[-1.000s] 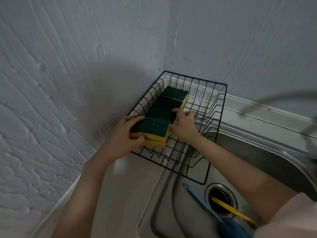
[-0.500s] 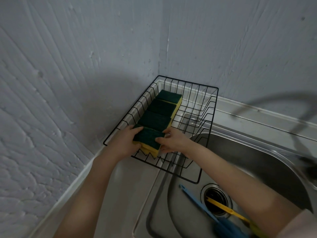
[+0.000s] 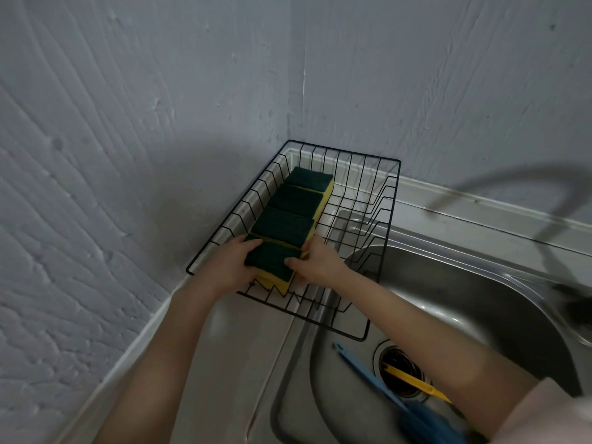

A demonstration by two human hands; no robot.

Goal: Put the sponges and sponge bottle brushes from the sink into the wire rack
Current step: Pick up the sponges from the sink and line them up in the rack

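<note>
Sponge [image 3: 273, 263], green on top and yellow below, gripped from both sides: left hand [image 3: 228, 267] closed around its left end with fingers curled over the top edge, right hand [image 3: 315, 261] closed on its right end with thumb lying on the green face. Held low at the near left corner of the wire rack [image 3: 381, 302], touching or almost touching the bottom wires; cannot tell which. Just behind it, three more sponges [image 3: 294, 208] lying flat in a row along the left side of the rack, green faces up, each touching the next. Right half of the rack empty of sponges. Black rack standing in the corner of grey walls [image 3: 128, 123], partly on the steel tabletop [image 3: 230, 363] and partly over the edge of the sink [image 3: 464, 299]. Down in the sink, near the drain [image 3: 400, 368], blue bottle brush [image 3: 368, 376] and yellow bottle brush [image 3: 413, 381], handles crossing the drain area, heads mostly hidden behind the right forearm.
</note>
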